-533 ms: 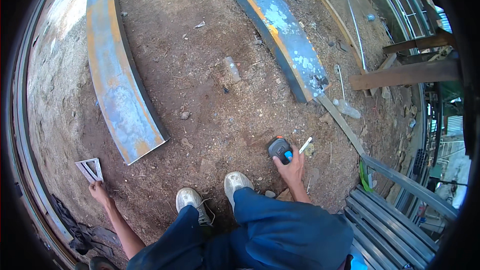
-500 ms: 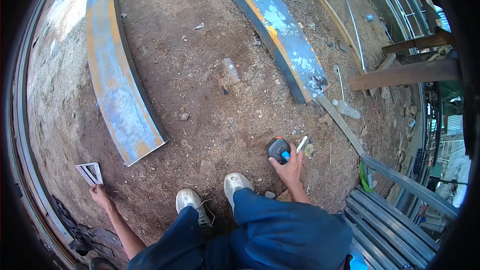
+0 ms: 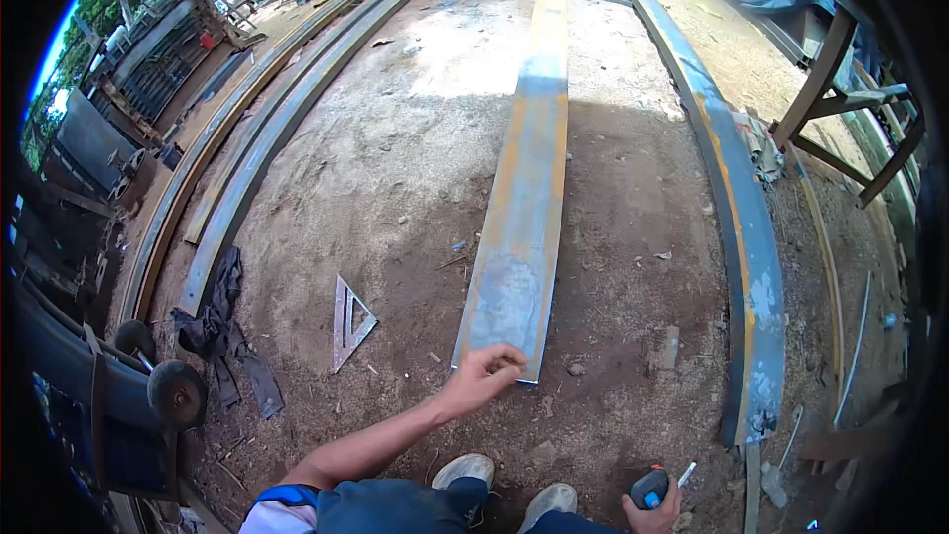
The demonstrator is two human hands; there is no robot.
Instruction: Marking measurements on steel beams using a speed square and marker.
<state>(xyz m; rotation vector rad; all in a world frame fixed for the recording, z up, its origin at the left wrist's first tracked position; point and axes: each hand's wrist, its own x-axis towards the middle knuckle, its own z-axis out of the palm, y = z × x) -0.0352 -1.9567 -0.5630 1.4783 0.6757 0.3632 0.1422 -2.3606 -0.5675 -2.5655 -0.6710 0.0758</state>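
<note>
Left hand: the left hand [image 3: 481, 376] reaches out over the near end of the long flat rusty steel strip [image 3: 524, 227], fingers loosely curled at its corner; whether they touch the metal cannot be told.
Right hand: the right hand [image 3: 654, 511], partly cut off by the lower edge, is clasped round a dark tape measure with a blue button [image 3: 649, 488].
Strip: it lies on the dirt, running far up the middle.
Left of strip: a grey metal triangular square [image 3: 348, 321] lies flat, well apart.
Right of strip: a curved blue-painted steel beam [image 3: 746, 267].
Near edge: two pale shoes [image 3: 504, 480], half hidden.
</note>
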